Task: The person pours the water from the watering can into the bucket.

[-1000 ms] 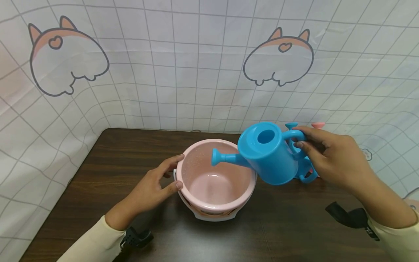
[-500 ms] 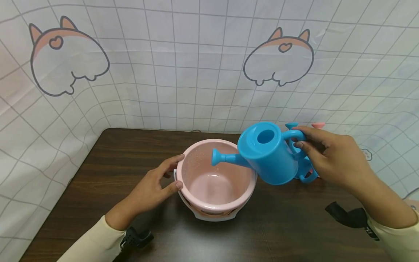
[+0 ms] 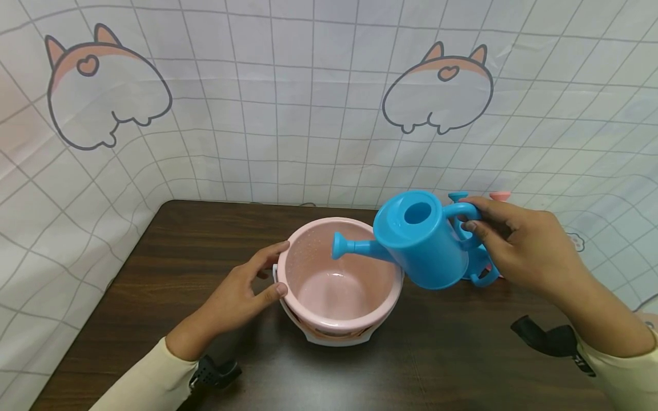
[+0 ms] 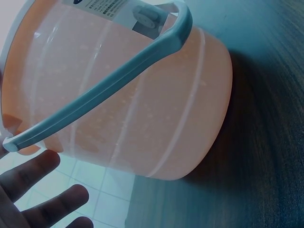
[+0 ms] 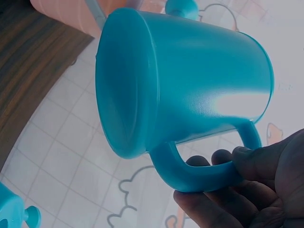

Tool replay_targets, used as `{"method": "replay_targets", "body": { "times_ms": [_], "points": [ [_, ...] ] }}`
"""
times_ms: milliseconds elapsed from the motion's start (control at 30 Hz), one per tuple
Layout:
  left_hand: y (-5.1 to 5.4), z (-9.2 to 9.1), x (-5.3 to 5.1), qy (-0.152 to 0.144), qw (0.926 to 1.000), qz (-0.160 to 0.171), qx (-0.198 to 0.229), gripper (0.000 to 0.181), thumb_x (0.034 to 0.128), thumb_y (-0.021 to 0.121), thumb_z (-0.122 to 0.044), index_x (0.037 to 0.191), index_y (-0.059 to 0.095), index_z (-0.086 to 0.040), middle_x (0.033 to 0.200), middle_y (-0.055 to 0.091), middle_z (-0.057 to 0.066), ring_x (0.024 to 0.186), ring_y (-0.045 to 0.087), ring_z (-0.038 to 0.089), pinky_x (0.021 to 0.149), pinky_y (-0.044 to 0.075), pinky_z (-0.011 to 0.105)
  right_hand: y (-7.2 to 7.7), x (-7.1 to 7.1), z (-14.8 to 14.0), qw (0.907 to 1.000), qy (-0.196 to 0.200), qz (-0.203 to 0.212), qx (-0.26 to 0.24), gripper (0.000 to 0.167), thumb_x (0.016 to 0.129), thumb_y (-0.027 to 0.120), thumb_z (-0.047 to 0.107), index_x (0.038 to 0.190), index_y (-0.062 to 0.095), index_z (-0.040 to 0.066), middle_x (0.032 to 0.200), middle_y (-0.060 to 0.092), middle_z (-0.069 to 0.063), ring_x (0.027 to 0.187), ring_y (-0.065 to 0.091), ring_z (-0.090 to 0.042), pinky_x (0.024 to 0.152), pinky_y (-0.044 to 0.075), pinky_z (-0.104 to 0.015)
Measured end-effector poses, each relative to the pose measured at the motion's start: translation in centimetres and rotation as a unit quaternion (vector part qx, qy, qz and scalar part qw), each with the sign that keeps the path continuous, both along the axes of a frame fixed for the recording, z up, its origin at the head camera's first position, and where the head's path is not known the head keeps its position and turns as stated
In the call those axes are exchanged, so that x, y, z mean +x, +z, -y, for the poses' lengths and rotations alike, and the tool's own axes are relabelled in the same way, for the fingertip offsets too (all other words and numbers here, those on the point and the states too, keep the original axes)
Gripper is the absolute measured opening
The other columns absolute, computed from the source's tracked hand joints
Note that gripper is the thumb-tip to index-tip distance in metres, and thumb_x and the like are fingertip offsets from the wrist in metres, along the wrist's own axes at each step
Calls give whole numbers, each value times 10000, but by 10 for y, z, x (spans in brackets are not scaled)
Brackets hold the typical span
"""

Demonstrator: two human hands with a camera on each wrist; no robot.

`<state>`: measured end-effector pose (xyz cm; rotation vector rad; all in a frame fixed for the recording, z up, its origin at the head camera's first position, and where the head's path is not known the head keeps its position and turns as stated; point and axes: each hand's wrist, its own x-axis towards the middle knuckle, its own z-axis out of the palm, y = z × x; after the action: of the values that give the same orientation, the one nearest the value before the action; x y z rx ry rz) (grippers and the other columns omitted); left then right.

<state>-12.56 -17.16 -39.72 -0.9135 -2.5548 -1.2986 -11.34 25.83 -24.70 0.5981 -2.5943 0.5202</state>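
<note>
My right hand (image 3: 534, 251) grips the handle of a blue toy watering can (image 3: 429, 257). The can is held up and tipped left, its sprinkler spout over the inside of a pink bucket (image 3: 334, 326). Whether water is leaving the spout I cannot tell. Droplets dot the bucket's inner wall, and a bright glint lies on its bottom. On the bucket's left side my left hand (image 3: 236, 297) touches the rim with thumb and forefinger. In the left wrist view its other fingers (image 4: 61, 202) are spread and extended beside the bucket, whose pale handle (image 4: 102, 92) hangs down the outside.
Behind the raised can stands a second blue watering can (image 3: 480, 268), partly hidden. A pink sprinkler head (image 3: 500, 196) shows beside it. The dark wooden table (image 3: 169, 257) meets a white gridded cloth (image 3: 288, 142) at the back.
</note>
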Motion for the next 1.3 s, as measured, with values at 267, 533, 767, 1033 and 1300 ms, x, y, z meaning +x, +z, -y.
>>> {"method": "replay_targets", "body": {
  "times_ms": [267, 533, 767, 1033, 1300],
  "points": [
    [-2, 0, 0, -6, 10000, 4, 26, 660, 1003, 610, -509, 1566, 395, -241, 1287, 665, 7, 1018, 635, 135, 883, 515, 467, 1, 1, -1, 10000, -12, 26, 17, 432, 893, 749, -35, 1315, 658, -25, 966, 752, -209, 813, 736, -383, 604, 568, -444],
    [-1, 0, 0, 8, 10000, 61, 10, 669, 1003, 599, -530, 1574, 382, -256, 1297, 658, 16, 1017, 632, 148, 879, 512, 490, 2, 1, 0, 10000, -30, 91, 12, 426, 910, 732, -26, 1326, 640, -48, 966, 749, -224, 831, 731, -414, 624, 567, -537],
    [0, 0, 1, 14, 9999, 127, 28, 667, 1002, 603, -526, 1574, 382, -264, 1300, 657, 18, 1021, 634, 161, 878, 511, 514, 2, -1, 0, 9999, -56, 74, 48, 428, 904, 735, -28, 1321, 641, -51, 963, 747, -229, 810, 732, -400, 586, 556, -462],
    [1, -1, 1, 13, 9999, 155, 30, 664, 1002, 615, -502, 1573, 382, -258, 1302, 656, 19, 1027, 633, 164, 888, 507, 506, 2, -1, 0, 9999, -43, 107, 2, 428, 907, 732, -28, 1324, 637, -54, 982, 739, -249, 823, 723, -436, 620, 554, -584],
    [1, 0, 1, 25, 9999, 132, 16, 666, 1002, 612, -509, 1574, 381, -258, 1298, 658, 16, 1022, 631, 159, 883, 508, 502, 3, -1, 2, 10000, 8, 64, 51, 428, 908, 743, -7, 1328, 658, -1, 981, 753, -201, 815, 734, -378, 617, 562, -516]
  ]
}}
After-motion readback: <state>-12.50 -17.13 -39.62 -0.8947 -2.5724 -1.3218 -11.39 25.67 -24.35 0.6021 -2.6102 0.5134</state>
